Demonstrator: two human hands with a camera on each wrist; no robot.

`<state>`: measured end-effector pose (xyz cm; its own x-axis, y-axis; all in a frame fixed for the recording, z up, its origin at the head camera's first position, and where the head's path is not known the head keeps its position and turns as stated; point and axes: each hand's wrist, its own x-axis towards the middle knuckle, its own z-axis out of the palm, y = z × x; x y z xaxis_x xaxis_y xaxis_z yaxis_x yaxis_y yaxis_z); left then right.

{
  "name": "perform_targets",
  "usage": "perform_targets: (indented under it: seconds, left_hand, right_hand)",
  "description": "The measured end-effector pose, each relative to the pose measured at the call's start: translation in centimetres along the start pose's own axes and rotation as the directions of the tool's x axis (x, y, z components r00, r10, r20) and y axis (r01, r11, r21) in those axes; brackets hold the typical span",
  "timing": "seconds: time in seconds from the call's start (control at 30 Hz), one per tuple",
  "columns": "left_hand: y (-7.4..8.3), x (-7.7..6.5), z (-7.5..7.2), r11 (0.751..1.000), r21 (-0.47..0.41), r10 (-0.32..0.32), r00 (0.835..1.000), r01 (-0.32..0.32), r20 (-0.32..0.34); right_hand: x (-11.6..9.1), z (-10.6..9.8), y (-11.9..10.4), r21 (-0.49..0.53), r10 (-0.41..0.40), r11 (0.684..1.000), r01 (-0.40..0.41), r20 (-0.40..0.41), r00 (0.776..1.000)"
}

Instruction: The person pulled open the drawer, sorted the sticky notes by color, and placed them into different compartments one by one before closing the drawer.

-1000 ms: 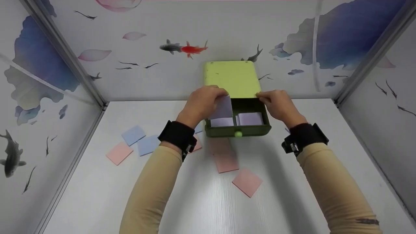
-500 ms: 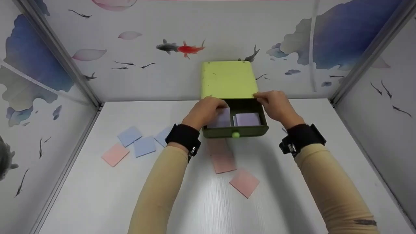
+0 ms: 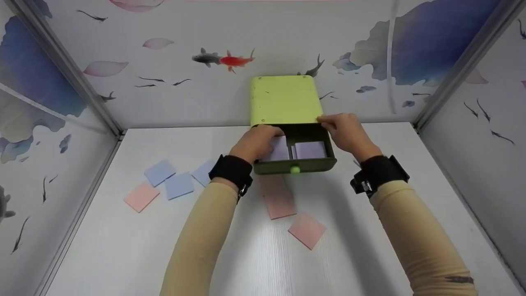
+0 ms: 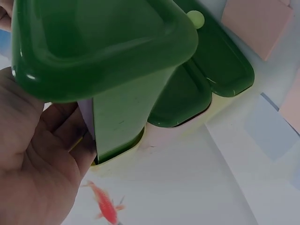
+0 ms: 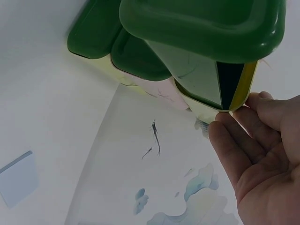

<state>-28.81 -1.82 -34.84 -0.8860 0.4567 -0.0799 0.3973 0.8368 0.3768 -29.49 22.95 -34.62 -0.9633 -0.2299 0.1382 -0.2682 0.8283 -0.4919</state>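
A small drawer box with a yellow-green top stands against the back wall. Its dark green top drawer, with a light green knob, is pulled out. Over the drawer's left side, my left hand pinches a purple square card in the left part. The left wrist view shows those fingers behind the drawer wall, at the card's purple edge. More purple cards lie in the right part. My right hand grips the box's front right top corner with thumb and fingertips.
Blue cards and pink cards lie scattered on the white table. Two lower green drawers show as pushed in. White printed walls close in the back and both sides.
My left hand has lowered the purple card from above the drawer into its left part. My right hand has stayed at the box's corner. The view has shifted slightly.
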Motion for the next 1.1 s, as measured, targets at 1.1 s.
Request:
perform_targets:
  seconds: [1.1]
  left_hand:
    - [-0.5,-1.4,-0.7,0.995,-0.029,0.091,0.99,-0.094,-0.107]
  right_hand:
    - [-0.2,-0.2,0.0,-0.005,-0.045,0.999,0.045,0.008,0.999]
